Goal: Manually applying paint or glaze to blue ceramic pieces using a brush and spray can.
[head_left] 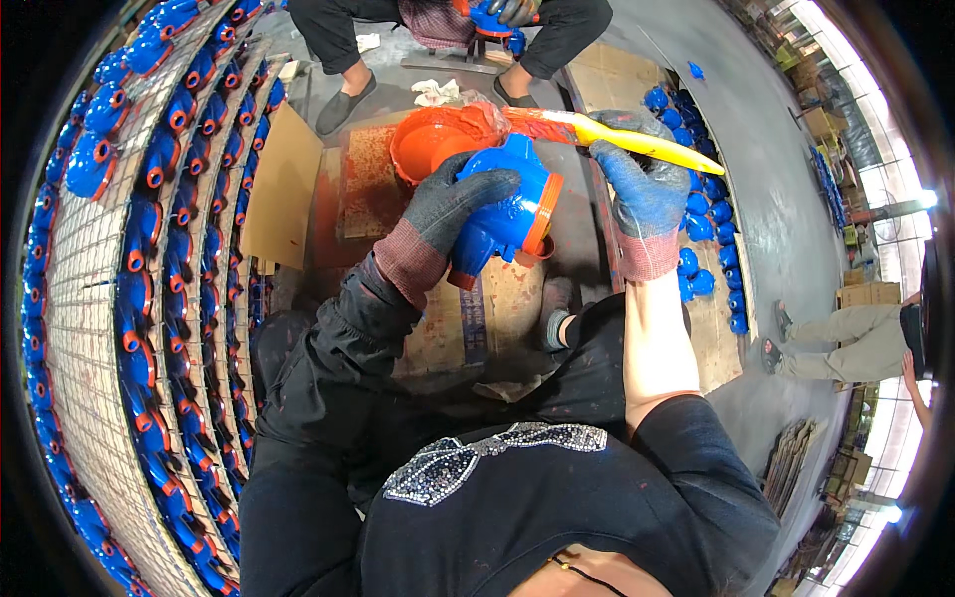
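My left hand [448,214], in a dark glove with a maroon cuff, grips a blue-painted casting [507,199] shaped like a pump housing. The casting is tilted, and orange-red paint covers its wide round rim and the end of a lower port. My right hand [642,184], gloved alike, is closed round the yellow handle of a paintbrush [657,147]. The brush lies nearly level above the casting, its bristle end thick with orange-red paint. That end is at the lip of an orange-red paint pot [423,139], just behind the casting.
Racks [90,289] at the left carry rows of blue castings with orange rims. A cardboard sheet [279,189] leans against them. More blue castings [701,214] lie on cardboard at the right. A co-worker [438,20] sits opposite, holding another casting; another person [856,338] stands farther right.
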The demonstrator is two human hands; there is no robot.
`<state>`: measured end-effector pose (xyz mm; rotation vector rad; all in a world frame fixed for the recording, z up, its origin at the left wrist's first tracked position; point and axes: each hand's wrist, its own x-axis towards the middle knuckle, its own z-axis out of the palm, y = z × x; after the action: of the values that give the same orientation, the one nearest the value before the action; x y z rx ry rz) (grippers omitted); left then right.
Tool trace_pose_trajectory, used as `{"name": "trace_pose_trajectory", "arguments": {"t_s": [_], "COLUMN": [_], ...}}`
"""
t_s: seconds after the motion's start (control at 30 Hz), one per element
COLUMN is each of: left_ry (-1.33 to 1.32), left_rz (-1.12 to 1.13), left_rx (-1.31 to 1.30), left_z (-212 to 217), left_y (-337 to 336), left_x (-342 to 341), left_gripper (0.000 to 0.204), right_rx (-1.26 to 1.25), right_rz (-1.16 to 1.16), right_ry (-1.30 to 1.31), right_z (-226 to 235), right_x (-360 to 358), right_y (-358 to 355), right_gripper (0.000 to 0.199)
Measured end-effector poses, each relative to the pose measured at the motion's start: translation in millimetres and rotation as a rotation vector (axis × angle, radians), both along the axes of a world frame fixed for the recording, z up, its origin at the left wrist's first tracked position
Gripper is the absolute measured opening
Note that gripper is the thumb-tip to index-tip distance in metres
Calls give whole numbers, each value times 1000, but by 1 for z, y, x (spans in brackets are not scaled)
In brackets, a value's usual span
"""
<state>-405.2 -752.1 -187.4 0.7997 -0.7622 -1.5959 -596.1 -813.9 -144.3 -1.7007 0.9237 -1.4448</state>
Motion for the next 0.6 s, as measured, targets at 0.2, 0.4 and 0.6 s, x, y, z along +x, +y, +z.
{"name": "trace_pose_trajectory", "arguments": {"t_s": [0.2,0.4,0.6], "left_ry": [38,238,500], "left_rz": [-35,-189,-183], "left_rx": [65,-82,-20], "left_z": [5,-5,-1], "left_y": [6,-9,5], "left_x": [15,-3,11], "left_gripper": [36,52,53], "right_rx": [-2,51,202], "right_rz": [-32,58,125], "right_ry": [11,-216,-338], "right_z": [-5,-12,-34], "right_x": [7,-22,-15], "right_y": [0,-5,-28], "right_gripper": [26,28,29]}}
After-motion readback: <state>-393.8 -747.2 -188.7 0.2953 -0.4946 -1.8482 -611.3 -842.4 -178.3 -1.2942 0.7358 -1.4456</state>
